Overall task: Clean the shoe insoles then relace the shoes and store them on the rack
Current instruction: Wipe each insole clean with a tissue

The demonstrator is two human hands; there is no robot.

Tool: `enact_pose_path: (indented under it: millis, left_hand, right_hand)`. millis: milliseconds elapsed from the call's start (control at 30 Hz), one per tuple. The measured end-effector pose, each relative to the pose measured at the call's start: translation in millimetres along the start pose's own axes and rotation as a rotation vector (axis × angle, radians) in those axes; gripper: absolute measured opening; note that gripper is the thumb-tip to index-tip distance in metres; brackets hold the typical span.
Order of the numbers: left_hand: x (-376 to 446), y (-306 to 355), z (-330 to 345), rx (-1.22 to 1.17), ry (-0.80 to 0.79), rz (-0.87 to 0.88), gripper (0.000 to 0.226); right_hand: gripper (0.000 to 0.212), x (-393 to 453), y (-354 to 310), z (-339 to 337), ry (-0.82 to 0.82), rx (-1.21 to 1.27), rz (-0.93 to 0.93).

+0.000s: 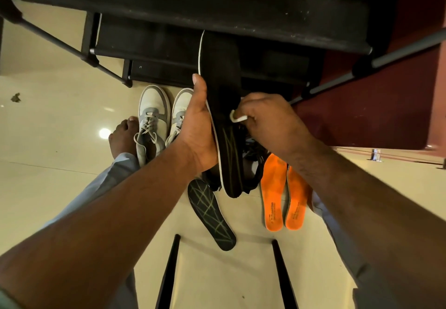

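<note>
Still deep in the cleaning stage, judging by the floor. Left hand (196,130) wrapped around a black insole (220,106) held up in front of the rack (193,7), thumb along one edge, fingers hidden behind it, so that grip is clamped on the insole. Right hand (263,120) pinching a small white wipe (237,117) against the insole face, roughly mid-length, fingers curled round it. Looks like mid-scrub, though hard to say how clean the surface is from here.

Down on the floor: a second black insole (211,214) with pale crossing lines lying flat near the chair legs, and a pair of orange insoles (284,195) side by side, just right of it. Can't tell whether any of those are wiped already. Orange ones look a bit blotchy, so probably not.

Black shoes (251,164) sitting mostly hidden behind the held insole and the hands, laces a dark tangle, too hidden to tell if threaded. White and grey sneakers (159,120) parked next to a bare foot (123,135), laces in but loose.

So, rough tally: one insole in progress, up to three more to go, then insoles back in, relacing, and nothing on the rack yet as far as visible. Early days.
</note>
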State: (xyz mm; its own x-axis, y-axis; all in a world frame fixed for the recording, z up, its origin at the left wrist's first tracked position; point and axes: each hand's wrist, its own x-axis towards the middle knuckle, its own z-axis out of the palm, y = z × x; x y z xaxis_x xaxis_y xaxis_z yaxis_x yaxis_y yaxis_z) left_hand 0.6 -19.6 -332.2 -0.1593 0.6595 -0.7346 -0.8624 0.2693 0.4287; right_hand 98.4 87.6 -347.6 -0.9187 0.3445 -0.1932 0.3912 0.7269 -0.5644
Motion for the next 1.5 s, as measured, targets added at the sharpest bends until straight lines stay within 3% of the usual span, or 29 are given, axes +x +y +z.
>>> enact_pose_path:
  millis: [167, 333, 533, 700, 867, 1033, 1133, 1233, 1400, 1500]
  left_hand:
    - [2, -1, -1, -0.047, 0.038, 0.006, 0.084]
    - [3, 0, -4, -0.048, -0.013, 0.008, 0.094]
    - [4, 1, -4, -0.095, 0.042, 0.013, 0.088]
    - [3, -2, -4, -0.054, 0.008, -0.002, 0.091]
    - [4, -2, -3, -0.091, 0.034, -0.001, 0.089]
    - [4, -6, -2, -0.052, 0.009, -0.01, 0.092]
    - [4, -5, -2, -0.085, 0.031, -0.019, 0.089]
    - [4, -3, -3, -0.089, 0.053, -0.016, 0.086]
    - [4, -3, -4, -0.058, 0.026, -0.036, 0.089]
    - [5, -4, -5, -0.061, 0.044, -0.036, 0.089]
  right_hand:
    - [0.018, -5, -33, -3, 0.162, 0.262, -0.093]
    - [0.02, -1, -2, -1, -0.012, -0.012, 0.046]
    - [0.019, -6, -33, -1, 0.112, 0.187, -0.157]
    - [0.022, -3, -1, 2, -0.006, -0.007, 0.029]
    - [0.017, -4, -31, 1, 0.126, 0.215, -0.132]
    - [0.02, -4, 3, 10, 0.135, 0.095, 0.029]
    - [0.017, -5, -22, 6, 0.192, 0.182, -0.067]
    - [0.017, -4, -27, 2, 0.159, 0.216, -0.128]
    - [0.024, -1, -3, 5, 0.085, 0.064, -0.041]
    - [0.021, -3, -26, 0, 0.114, 0.159, -0.132]
